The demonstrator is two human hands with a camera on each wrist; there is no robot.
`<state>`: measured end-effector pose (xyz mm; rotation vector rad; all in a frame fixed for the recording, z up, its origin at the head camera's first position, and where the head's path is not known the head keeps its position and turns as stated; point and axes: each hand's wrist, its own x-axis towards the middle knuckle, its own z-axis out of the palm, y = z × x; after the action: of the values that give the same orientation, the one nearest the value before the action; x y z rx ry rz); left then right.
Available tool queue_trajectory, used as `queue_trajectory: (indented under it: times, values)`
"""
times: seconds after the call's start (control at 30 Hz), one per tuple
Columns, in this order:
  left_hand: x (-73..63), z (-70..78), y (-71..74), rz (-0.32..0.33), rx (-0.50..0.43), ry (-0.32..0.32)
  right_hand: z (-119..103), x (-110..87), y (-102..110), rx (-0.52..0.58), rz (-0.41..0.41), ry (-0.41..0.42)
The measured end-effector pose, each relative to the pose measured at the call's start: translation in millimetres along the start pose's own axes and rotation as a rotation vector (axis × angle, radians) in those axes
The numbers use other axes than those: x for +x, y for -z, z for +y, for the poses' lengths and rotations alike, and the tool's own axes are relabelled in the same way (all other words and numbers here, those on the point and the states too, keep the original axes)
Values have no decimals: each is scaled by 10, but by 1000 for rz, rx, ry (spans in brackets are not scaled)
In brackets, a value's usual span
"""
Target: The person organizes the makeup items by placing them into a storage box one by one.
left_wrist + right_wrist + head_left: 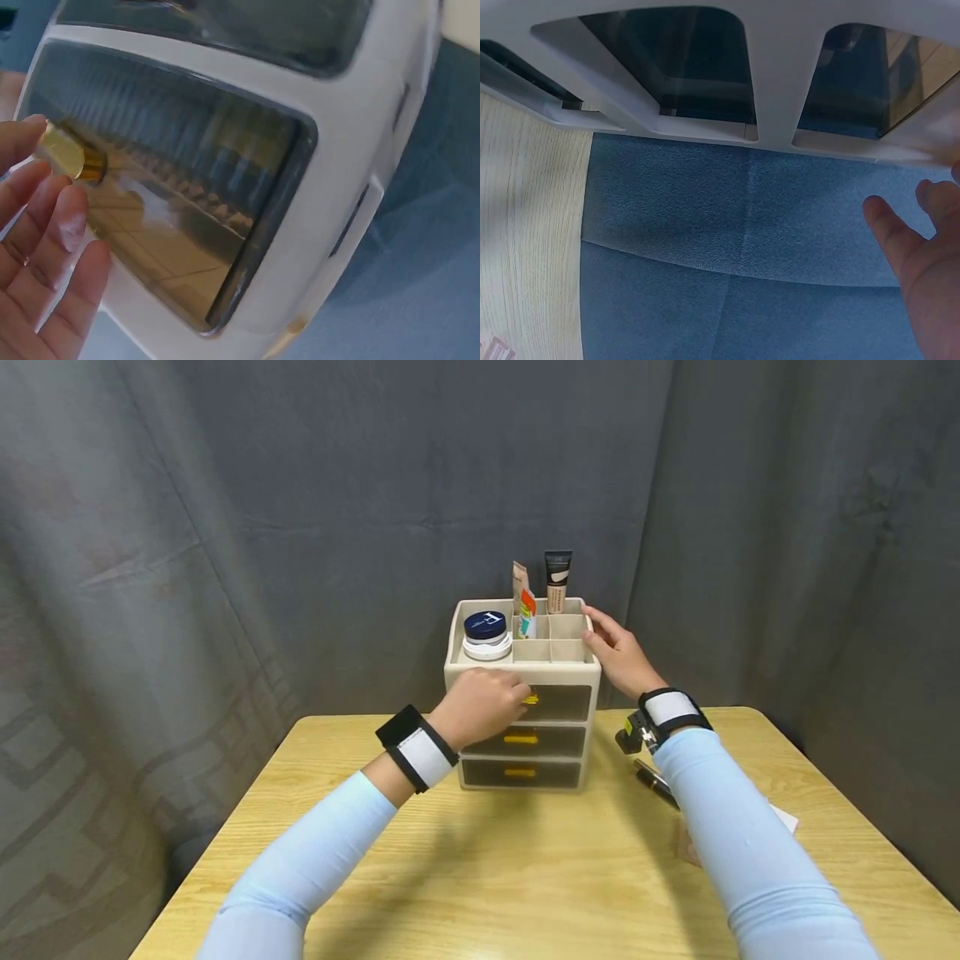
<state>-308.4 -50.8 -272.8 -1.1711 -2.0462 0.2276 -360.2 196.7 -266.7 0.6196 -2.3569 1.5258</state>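
Observation:
A cream desktop organizer [592, 714] with three dark-fronted drawers stands at the back of the table. My left hand [483, 702] is at its top drawer [562, 703], the fingertips at the yellow handle [71, 154] in the left wrist view. All three drawers sit flush in the frame. At the upper right side of the organizer, my right hand [621, 656] rests with fingers extended against the rim. In the organizer's top are a navy-lidded jar [485, 625] on a white round case [487, 648], a black-and-beige tube [557, 581], and two smaller tubes [527, 614].
Right of the organizer, a black pen [656, 781] lies on the wooden table [480, 877]. A pale flat item [783, 818] shows from under the right forearm. Grey curtains [375, 527] hang behind and at both sides.

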Motion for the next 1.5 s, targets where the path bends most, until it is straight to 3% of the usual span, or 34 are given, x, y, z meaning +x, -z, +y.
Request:
queue_trajectory:
  times: [0.2,0.33,0.43,0.6,0.77,0.9,1.03,1.33,1.5]
  values:
    - [-33,-108,115,75,-140,103,180,32,38,-18,17,13]
    - [-30,-292,174,153,-219,187,211,22,67,-21,30,13]
    - [-46,-476,166,181,-329,300,223,17,86,-24,30,7]
    - [-98,-742,42,177,-551,521,258,14,112,-32,33,1]
    - [-134,-873,-203,261,-745,643,245,-6,115,-12,37,-6]
    - [-159,-910,-385,322,-841,682,191,-24,89,7,27,-6]
    - [-203,-913,-496,313,-884,707,280,1,79,5,27,-7]
    - [-145,-903,-584,331,-991,690,-77,-157,178,-9,18,6]
    - [-120,-887,-568,345,-1010,684,11,-120,245,-4,6,11]
